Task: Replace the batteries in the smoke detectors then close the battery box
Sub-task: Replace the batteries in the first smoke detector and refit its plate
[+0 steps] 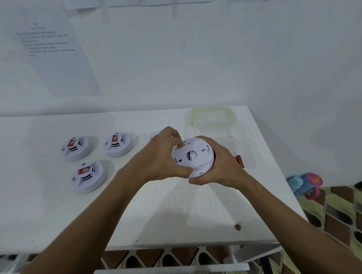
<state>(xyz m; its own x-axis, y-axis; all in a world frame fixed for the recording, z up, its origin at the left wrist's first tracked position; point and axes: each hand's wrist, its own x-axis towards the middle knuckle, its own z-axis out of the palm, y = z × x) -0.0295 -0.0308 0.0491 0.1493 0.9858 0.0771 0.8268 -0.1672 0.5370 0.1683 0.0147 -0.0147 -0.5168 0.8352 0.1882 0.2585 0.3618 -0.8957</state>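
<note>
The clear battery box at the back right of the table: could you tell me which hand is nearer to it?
Right. The right hand is just beside the clear battery box; the left hand is farther left.

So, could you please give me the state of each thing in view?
Held smoke detector: back side up, gripped by both hands.
Left hand: gripping the detector's left rim.
Right hand: cupping its right side.
Three smoke detectors on the table: face up, untouched.
Battery box: open; lid behind it.

White round detector [194,157] held underside-up above table.
</note>
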